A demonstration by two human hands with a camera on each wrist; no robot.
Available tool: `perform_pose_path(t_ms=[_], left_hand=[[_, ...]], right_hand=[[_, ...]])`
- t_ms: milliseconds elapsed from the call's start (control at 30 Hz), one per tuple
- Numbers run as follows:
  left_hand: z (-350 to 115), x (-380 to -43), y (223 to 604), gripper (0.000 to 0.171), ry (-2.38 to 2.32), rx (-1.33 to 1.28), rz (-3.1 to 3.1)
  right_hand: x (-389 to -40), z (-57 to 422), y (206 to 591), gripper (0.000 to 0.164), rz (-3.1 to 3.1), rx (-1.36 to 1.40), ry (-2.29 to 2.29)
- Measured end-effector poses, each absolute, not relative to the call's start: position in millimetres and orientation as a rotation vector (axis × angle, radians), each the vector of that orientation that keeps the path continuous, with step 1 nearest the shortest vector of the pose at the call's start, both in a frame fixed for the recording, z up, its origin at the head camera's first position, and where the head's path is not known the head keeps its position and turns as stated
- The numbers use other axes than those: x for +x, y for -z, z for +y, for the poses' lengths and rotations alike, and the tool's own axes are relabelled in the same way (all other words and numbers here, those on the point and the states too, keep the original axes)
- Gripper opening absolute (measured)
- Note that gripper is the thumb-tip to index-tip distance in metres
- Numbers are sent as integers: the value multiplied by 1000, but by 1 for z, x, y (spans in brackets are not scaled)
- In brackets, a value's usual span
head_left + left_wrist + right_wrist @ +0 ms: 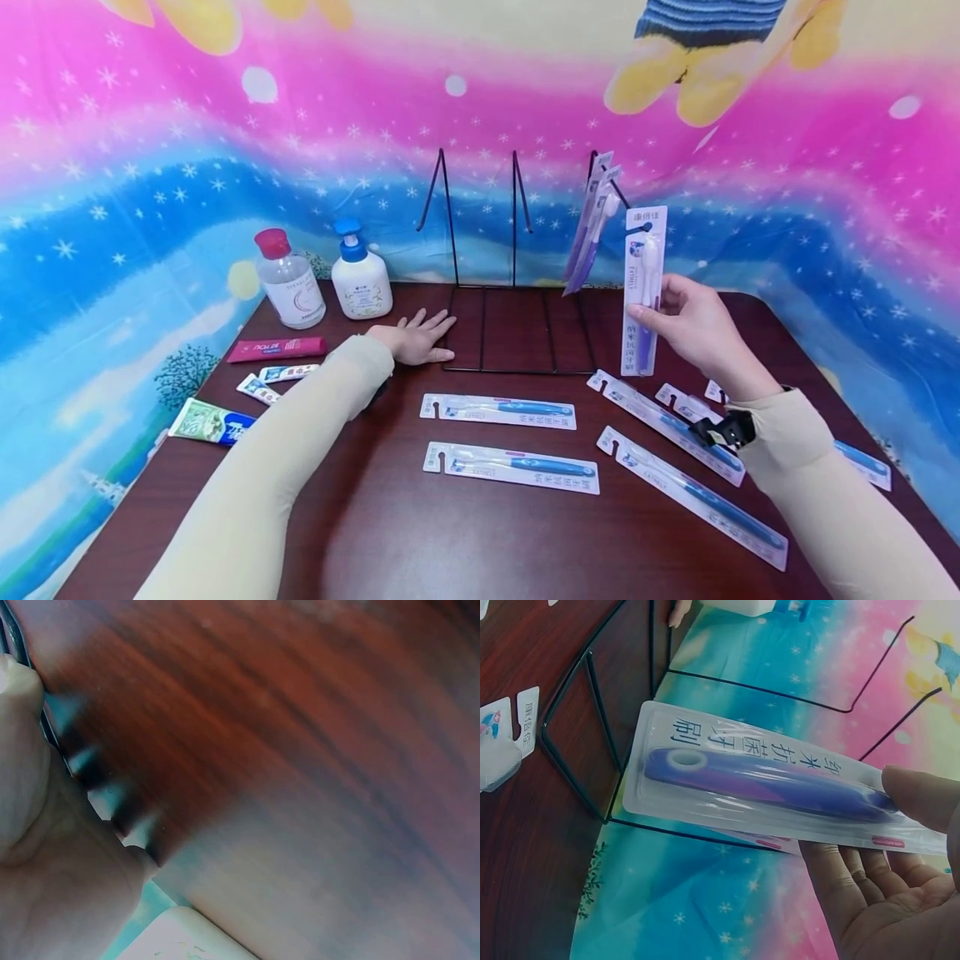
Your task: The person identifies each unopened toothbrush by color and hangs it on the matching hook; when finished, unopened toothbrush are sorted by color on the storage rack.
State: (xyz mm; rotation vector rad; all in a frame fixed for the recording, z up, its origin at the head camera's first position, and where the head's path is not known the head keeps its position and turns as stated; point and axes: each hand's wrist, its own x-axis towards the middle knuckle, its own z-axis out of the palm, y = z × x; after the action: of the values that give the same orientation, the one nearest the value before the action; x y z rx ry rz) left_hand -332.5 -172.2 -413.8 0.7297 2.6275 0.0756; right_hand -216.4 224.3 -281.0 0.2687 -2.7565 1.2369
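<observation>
My right hand [693, 321] pinches a packaged toothbrush [643, 292] with a purple handle, thumb across the front of the pack. The pack hangs upright, its hole end up, just right of the black wire display rack [517, 372]. In the right wrist view, the purple handle [765, 787] shows through clear plastic, thumb at one edge. On the rack's right hook hang purple toothbrush packs [592, 237]; its middle and left hooks are bare. My left hand [420, 337] rests flat with fingers spread at the left side of the rack's base, touching the wire.
Blue toothbrush packs [510, 411] lie in front of the rack, with several more [693, 500] at right under my forearm. To the left stand a clear red-capped bottle [288, 283] and a white pump bottle [362, 279], near toothpaste tubes [277, 349]. A printed cloth hangs behind.
</observation>
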Motion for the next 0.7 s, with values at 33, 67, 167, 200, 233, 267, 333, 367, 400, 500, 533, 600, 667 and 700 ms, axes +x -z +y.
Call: perform_pose_path(t_ms=[33, 67, 167, 200, 233, 267, 333, 367, 400, 500, 533, 600, 667, 700], left_hand=[[-172, -332, 413, 76, -78, 733, 2628], [-172, -332, 413, 76, -80, 736, 2629], [-171, -332, 412, 76, -90, 744, 2627], [-171, -332, 412, 76, -94, 745, 2624], [-172, -331, 412, 76, -98, 742, 2621], [-172, -331, 412, 76, -98, 741, 2620], [-172, -329, 411, 76, -96, 737, 2614], [-173, -329, 411, 76, -91, 739, 2609], [-173, -328, 410, 76, -86, 740, 2605], [-172, -329, 410, 76, -88, 741, 2604], [-172, -329, 410, 77, -93, 738, 2602], [-173, -331, 411, 78, -117, 736, 2601], [-173, -332, 412, 79, -137, 728, 2598], [-173, -334, 415, 81, -149, 730, 2600]], right_hand=[[-219, 224, 282, 57, -2754, 268, -1250], [-222, 223, 282, 56, -2749, 264, -1265], [-235, 220, 285, 51, -2727, 255, -1287], [-239, 220, 285, 49, -2722, 249, -1293], [-244, 219, 286, 46, -2716, 241, -1301], [-249, 217, 286, 45, -2714, 233, -1298], [-259, 215, 287, 44, -2723, 218, -1291], [-264, 214, 286, 43, -2724, 214, -1299], [-268, 212, 286, 43, -2726, 212, -1307], [-281, 208, 285, 47, -2740, 213, -1348], [-286, 207, 285, 49, -2745, 215, -1366], [-294, 205, 285, 51, -2751, 224, -1395], [-302, 203, 285, 52, -2751, 240, -1413], [-305, 202, 285, 52, -2748, 249, -1417]])
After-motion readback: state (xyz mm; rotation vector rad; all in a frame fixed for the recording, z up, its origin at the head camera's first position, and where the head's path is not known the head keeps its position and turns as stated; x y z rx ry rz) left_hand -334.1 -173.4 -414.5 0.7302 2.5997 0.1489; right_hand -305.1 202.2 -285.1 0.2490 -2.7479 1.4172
